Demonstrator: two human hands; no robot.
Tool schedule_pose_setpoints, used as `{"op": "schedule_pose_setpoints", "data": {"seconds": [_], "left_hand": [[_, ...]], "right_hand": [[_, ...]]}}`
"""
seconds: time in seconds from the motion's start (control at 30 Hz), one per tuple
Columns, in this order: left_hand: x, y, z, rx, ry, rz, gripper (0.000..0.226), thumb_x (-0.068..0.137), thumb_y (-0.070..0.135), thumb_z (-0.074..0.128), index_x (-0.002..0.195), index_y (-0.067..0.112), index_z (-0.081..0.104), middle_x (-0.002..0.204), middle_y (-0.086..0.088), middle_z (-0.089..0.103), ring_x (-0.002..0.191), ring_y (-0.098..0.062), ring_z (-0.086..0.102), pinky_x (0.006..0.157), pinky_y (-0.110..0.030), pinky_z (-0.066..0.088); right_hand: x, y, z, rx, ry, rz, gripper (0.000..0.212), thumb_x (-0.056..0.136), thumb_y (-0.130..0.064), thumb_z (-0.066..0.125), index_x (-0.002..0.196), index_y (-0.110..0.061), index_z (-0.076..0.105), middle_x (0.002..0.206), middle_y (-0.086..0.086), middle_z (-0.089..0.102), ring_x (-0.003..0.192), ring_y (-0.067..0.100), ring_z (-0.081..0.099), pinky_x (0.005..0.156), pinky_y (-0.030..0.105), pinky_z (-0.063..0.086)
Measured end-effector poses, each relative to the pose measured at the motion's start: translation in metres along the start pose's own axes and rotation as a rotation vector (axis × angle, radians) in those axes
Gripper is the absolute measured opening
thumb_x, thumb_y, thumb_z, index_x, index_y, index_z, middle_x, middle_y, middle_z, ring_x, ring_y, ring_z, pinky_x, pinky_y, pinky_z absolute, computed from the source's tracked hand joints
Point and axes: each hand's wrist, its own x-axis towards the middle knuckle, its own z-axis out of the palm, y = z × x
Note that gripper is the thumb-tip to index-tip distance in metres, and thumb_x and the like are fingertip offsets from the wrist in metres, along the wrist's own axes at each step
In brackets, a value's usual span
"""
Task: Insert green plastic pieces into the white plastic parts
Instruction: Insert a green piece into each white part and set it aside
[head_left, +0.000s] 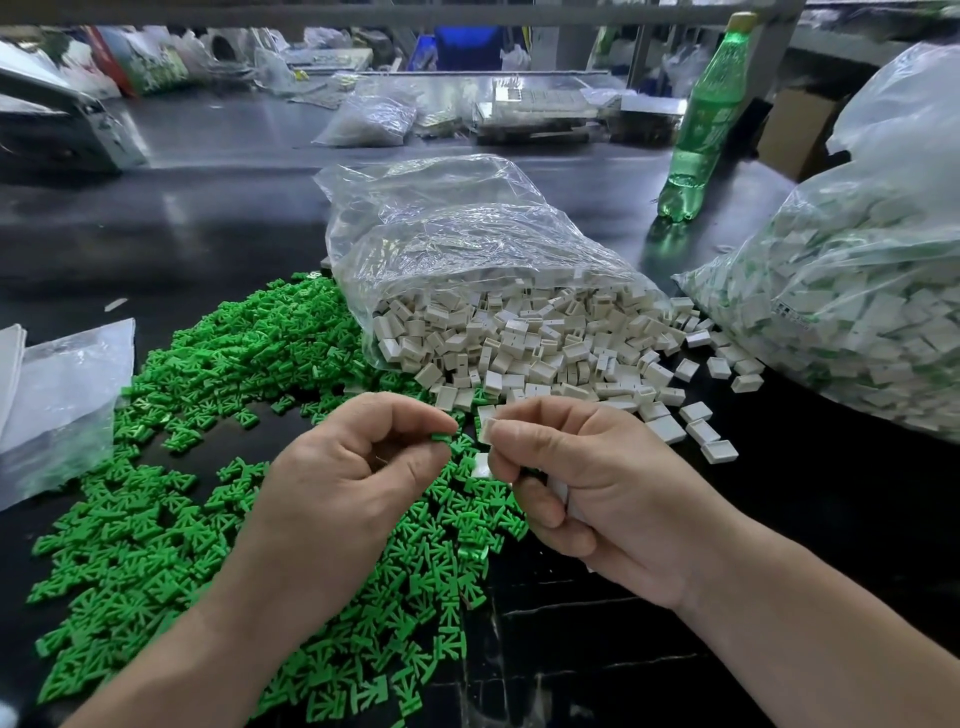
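At frame centre the left hand (358, 467) pinches a small forked green piece (444, 436), a narrow gap away from a boxy white part (486, 431) pinched in the right hand (587, 493), whose curled palm holds spare white parts (563, 501). Below, a matte green pile (156, 519) covers the glossy black table (779, 519). Behind, a crinkled clear bag (467, 234) spills loose white parts (545, 353), and a green bottle (706, 119) stands at upper right.
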Motion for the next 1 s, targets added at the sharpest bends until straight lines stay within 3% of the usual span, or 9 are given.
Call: {"op": "schedule_pose_setpoints", "data": {"seconds": [0.1,0.23,0.37,0.5,0.6,1.0], "left_hand": [[-0.0013,0.0042,-0.0003,-0.02,0.054,-0.003,0.014,0.072,0.042,0.071,0.085,0.039,0.073,0.077,0.01,0.07,0.064,-0.001,0.062,0.057,-0.007,0.045],[-0.002,0.0055,-0.002,-0.15,0.051,-0.032,0.018,0.07,0.044,0.072,0.084,0.034,0.075,0.069,0.004,0.068,0.058,-0.008,0.059,0.055,-0.012,0.049],[0.0012,0.003,-0.0046,-0.428,-0.011,-0.114,0.029,0.065,0.036,0.087,0.087,0.021,0.076,0.069,-0.004,0.065,0.062,-0.016,0.059,0.053,-0.024,0.051],[0.0012,0.0026,-0.0008,-0.6,-0.054,-0.165,0.014,0.073,0.029,0.074,0.083,0.02,0.074,0.079,-0.013,0.07,0.067,-0.023,0.068,0.05,-0.026,0.051],[-0.0002,0.0023,0.0038,-0.584,-0.073,-0.18,0.007,0.077,0.026,0.071,0.081,0.022,0.074,0.082,-0.015,0.072,0.069,-0.025,0.071,0.05,-0.026,0.051],[0.0001,0.0035,-0.0016,-0.42,-0.129,-0.163,0.02,0.068,0.04,0.072,0.078,0.023,0.073,0.075,-0.013,0.072,0.062,-0.027,0.071,0.048,-0.026,0.05]], "right_hand": [[-0.0004,-0.0009,-0.0006,0.001,-0.021,-0.005,0.02,0.078,-0.025,0.078,0.09,-0.013,0.068,0.073,0.005,0.058,0.044,0.009,0.042,0.034,0.016,0.029],[-0.0019,-0.001,-0.0006,-0.005,-0.065,-0.02,0.012,0.08,-0.027,0.076,0.085,-0.017,0.071,0.076,0.006,0.059,0.045,0.009,0.042,0.033,0.016,0.03],[-0.003,-0.0006,0.0005,-0.023,-0.091,-0.034,0.015,0.08,-0.029,0.076,0.088,-0.017,0.072,0.076,0.006,0.059,0.045,0.009,0.043,0.033,0.016,0.03],[-0.0027,0.0013,0.0017,-0.089,-0.098,-0.091,0.012,0.086,-0.031,0.076,0.087,-0.02,0.072,0.072,0.003,0.058,0.044,0.008,0.044,0.034,0.016,0.031],[-0.003,0.0035,0.0019,-0.167,-0.095,-0.156,0.011,0.088,-0.033,0.073,0.086,-0.022,0.072,0.07,0.003,0.057,0.045,0.01,0.043,0.035,0.017,0.031],[-0.0029,0.0054,-0.0017,-0.309,-0.073,-0.246,0.008,0.091,-0.033,0.07,0.087,-0.026,0.071,0.067,0.003,0.056,0.043,0.008,0.043,0.036,0.017,0.031]]}}
